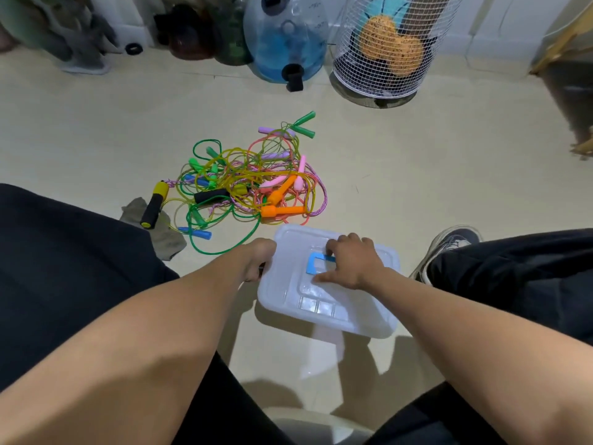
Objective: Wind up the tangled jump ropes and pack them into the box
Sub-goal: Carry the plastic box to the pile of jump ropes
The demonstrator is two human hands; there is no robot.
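A person is sitting above a pale floor (96, 117), legs in black trousers on either side, looking down at both bare forearms. Between the knees a translucent white box (324, 303) is standing with its lid (298, 284) on. The left hand (258, 258) is curling its fingers around the lid's left edge, gripping it. The right hand (351, 260) is lying on top of the lid, fingers bent at a blue handle (316, 263) in the lid's middle; whether they are actually hooking the handle cannot be told.

Just beyond the box, a tangle of jump ropes (244, 181) is sprawling on the floor, all outside the box. Cords in green, yellow, pink and orange are looping over one another. 2 orange grips (280, 203) are lying nearest the box, and a yellow-and-black grip (155, 203) is resting on a grey cloth (167, 242) at the left.

A shoe (449, 248) is showing at the right. Along the far wall a blue water jug (285, 36) and a white wire basket (388, 46) are standing side by side.
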